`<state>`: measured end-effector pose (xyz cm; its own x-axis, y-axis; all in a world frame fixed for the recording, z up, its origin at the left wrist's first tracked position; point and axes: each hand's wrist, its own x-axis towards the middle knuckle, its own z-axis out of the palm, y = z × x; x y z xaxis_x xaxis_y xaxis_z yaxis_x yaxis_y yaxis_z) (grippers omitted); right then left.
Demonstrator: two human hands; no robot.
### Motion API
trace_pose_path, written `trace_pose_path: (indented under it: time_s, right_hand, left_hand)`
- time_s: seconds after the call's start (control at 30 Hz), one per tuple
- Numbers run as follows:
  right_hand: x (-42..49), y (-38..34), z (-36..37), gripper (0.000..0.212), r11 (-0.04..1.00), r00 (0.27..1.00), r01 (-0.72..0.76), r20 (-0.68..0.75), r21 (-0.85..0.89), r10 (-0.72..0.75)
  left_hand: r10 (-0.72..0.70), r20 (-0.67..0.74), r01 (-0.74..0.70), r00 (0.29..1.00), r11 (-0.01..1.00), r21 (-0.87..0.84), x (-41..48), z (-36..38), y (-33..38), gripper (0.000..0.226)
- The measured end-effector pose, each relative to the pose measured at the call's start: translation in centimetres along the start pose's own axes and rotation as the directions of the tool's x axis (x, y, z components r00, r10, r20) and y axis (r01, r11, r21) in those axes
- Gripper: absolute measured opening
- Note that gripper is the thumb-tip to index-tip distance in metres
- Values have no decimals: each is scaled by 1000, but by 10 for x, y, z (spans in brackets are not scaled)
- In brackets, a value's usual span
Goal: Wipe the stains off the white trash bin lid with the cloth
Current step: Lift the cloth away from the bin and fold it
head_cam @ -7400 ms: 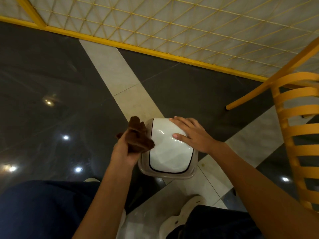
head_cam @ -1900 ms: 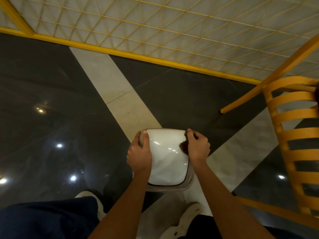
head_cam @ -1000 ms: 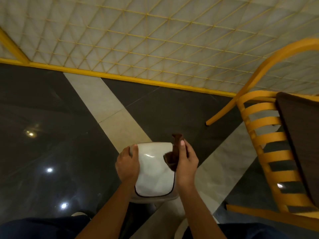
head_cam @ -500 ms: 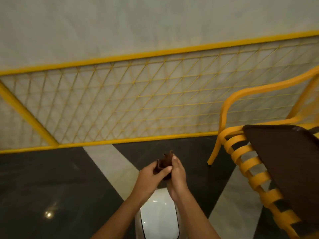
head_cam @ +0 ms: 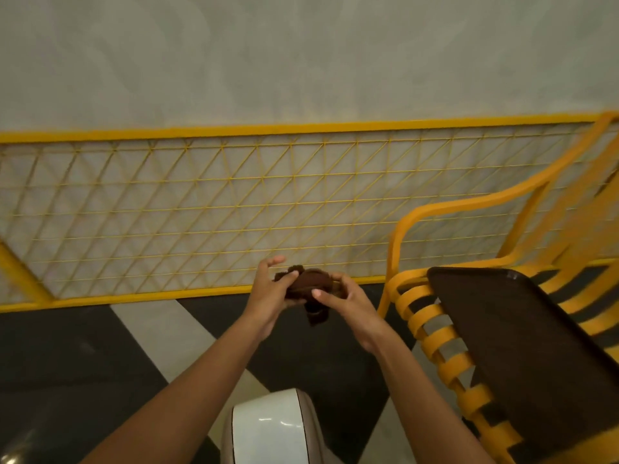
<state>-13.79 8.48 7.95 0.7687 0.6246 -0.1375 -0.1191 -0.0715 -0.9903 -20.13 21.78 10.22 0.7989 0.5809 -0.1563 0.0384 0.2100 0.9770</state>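
The brown cloth [head_cam: 310, 284] is bunched up in the air between both hands, well above the floor. My left hand [head_cam: 269, 294] holds its left side, with the upper fingers spread. My right hand [head_cam: 345, 301] pinches its right side, and a corner of the cloth hangs down below it. The white trash bin lid [head_cam: 271, 430] is glossy with a dark seam around it. It sits at the bottom edge of the view, below my forearms, and neither hand touches it.
A yellow slatted chair [head_cam: 432, 326] stands close on the right with a dark brown tray or board [head_cam: 522, 343] lying on its seat. A yellow wire mesh fence [head_cam: 201, 209] runs along a pale wall ahead. The floor is dark tile with a light diagonal strip [head_cam: 157, 326].
Both hands left the lid and rose with the cloth; the left hand joined the right on it. The view tilted up, so the bin dropped to the bottom edge.
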Motion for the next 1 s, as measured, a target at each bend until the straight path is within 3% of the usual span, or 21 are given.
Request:
trace_pose_path:
  time_s: [0.1,0.27,0.37,0.47,0.53,0.6,0.73,0.83,0.9,1.0]
  right_hand:
    - [25,-11,-3,24,997,999,24,-26,-79,-26]
    - [52,-51,-6,24,993,999,17,-46,-113,-23]
    - [55,-96,-13,24,993,999,33,-28,-116,-36]
    - [55,-156,-18,23,991,999,40,4,-128,-39]
    - [55,-200,-22,26,982,998,46,46,-183,-39]
    - [54,-242,-28,31,975,998,56,48,-215,-47]
    - [46,-308,-44,48,977,994,52,-82,-206,-70]
    - [38,-335,-59,55,982,991,37,-120,-187,-60]
    - [33,-340,-73,46,981,996,-8,-91,-195,-10]
    - [32,-330,-98,14,965,991,-44,-131,-258,10]
  left_hand:
    - [-19,86,17,996,999,28,24,-6,6,18]
    - [-174,362,110,916,976,190,53,-17,39,40]
    - [-221,456,-4,862,897,442,62,-13,75,45]
    - [-187,477,-180,859,761,624,72,1,128,63]
    - [-173,527,-220,832,770,599,77,15,167,67]
    - [-170,544,-230,822,775,589,78,33,208,56]
    - [-157,567,-268,808,760,592,81,62,280,25]
    - [-127,587,-266,800,800,537,84,83,313,23]
    - [-122,587,-249,800,823,511,87,99,326,26]
    - [-130,607,-237,784,841,487,97,129,330,31]
